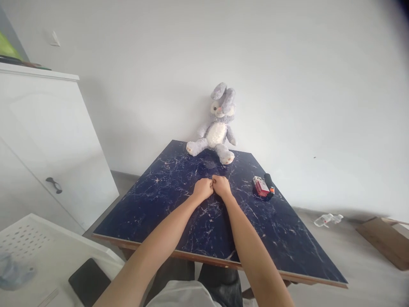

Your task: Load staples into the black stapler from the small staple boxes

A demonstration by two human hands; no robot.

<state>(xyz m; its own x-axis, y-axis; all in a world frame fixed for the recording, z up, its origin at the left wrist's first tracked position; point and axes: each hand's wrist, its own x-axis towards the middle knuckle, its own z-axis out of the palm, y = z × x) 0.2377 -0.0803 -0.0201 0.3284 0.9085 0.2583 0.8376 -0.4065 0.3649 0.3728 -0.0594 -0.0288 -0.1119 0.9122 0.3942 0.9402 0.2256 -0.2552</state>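
Observation:
My left hand (pixel 203 189) and my right hand (pixel 221 186) are both closed into fists, knuckles touching each other over the middle of the dark blue marbled table (pixel 153 204). No object shows in either hand. Just beyond them, a grey and white plush rabbit (pixel 217 133) sits at the table's far edge, leaning on the wall with its legs stretched toward me. To the right of my right hand lie a red and white small box (pixel 261 186) and, against it, a black cylindrical item with an orange mark (pixel 269 186).
At left stand a white cabinet (pixel 54 140) and, nearer, a white surface (pixel 41 256) with a black phone-like slab (pixel 89 281) on it. On the floor at right lie a clear plastic bottle (pixel 324 220) and a cardboard box (pixel 385 241). A wall closes off the back.

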